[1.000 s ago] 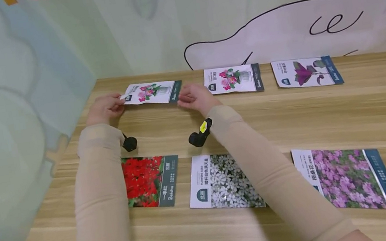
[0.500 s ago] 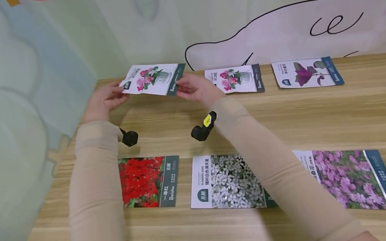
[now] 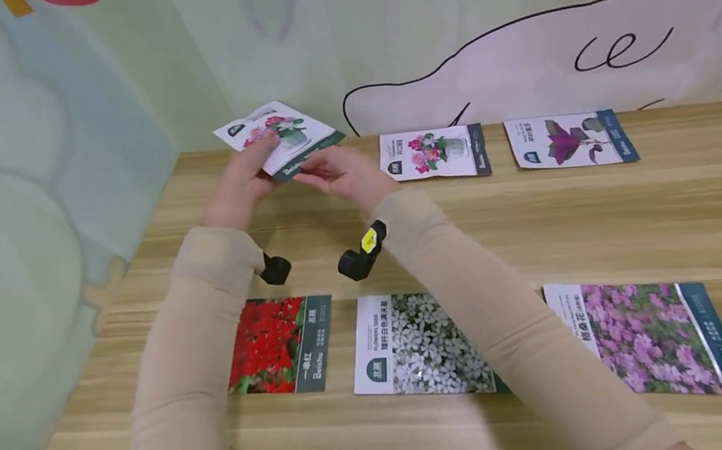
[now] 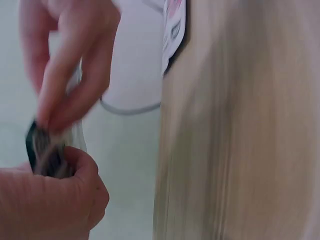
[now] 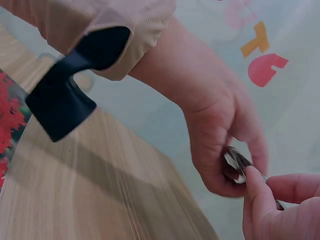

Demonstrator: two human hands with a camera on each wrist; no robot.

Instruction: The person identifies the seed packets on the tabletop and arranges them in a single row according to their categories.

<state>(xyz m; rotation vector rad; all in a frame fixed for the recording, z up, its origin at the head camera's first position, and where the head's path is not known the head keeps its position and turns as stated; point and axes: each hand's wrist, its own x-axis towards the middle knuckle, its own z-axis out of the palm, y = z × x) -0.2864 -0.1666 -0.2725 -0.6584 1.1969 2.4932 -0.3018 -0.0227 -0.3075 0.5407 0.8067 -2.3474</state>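
Note:
In the head view, a seed packet with a bouquet in a glass vase on its front is held tilted above the far left of the table. My left hand grips its lower left part, thumb over the picture and fingers behind. At the dark green edge, my right hand pinches the packet between thumb and fingers. The left wrist view shows the packet edge-on and blurred, between both hands. In the right wrist view, its crinkled edge shows between the left hand and right hand.
Two more packets, one with a vase bouquet and one with a purple plant, lie along the back wall. Nearer are red, white and pink flower packets. The painted wall stands close behind the table.
Both hands have lifted the vase-bouquet packet off the table and tilted it. My left hand has moved right along it, closer to my right hand, its thumb now over the picture.

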